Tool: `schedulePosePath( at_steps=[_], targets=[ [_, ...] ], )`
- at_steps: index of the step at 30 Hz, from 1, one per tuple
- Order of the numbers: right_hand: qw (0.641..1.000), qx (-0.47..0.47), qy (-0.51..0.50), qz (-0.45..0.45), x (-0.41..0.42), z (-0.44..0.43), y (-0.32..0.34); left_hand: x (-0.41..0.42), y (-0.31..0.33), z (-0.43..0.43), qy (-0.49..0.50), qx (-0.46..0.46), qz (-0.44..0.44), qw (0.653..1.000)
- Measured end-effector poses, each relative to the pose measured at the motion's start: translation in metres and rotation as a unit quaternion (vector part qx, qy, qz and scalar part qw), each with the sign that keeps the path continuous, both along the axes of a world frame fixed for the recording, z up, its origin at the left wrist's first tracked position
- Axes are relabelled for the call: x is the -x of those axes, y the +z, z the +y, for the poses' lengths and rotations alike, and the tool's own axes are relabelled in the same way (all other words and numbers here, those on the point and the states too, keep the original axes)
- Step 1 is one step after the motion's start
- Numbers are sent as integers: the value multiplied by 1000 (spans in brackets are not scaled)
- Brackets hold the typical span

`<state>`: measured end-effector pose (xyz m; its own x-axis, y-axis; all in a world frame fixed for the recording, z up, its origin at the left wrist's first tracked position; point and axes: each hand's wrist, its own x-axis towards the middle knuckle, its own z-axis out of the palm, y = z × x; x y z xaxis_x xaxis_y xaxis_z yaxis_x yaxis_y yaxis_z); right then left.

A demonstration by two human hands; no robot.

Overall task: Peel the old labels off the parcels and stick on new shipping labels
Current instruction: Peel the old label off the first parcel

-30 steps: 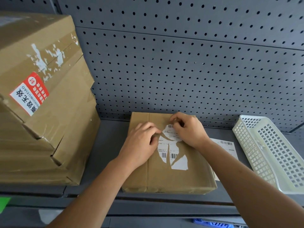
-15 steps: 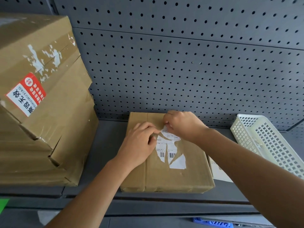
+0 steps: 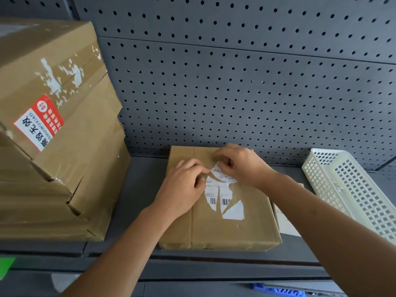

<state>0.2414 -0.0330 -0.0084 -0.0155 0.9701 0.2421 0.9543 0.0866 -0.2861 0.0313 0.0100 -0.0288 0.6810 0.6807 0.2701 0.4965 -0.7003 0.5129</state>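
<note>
red-and-white sticker [image 3: 38,123] on the big box [image 3: 85,159] reads "撕毁无效 sihuiwuxiao".

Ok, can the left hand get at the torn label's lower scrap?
Probably yes: the scrap lies uncovered on the parcel top, close beside the left hand, with nothing between them.

Pinching the far end of a torn label [image 3: 222,189] with the right hand [image 3: 242,166], left hand [image 3: 182,185] curled beside it on a brown parcel [image 3: 246,228]; white basket [image 3: 353,189] right.
</note>
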Motion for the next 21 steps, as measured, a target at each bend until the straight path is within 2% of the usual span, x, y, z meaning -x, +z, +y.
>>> schedulePosePath(
  at_steps=[6, 21],
  targets=[
    [1000, -8, -8, 10, -1, -4, -1, 0, -1, 1, -2, -3, -4, 1000],
    [986, -2, -49, 161, -10, -54, -3, -3, -1, -1, -5, -9, 15, 1000]
  ],
)
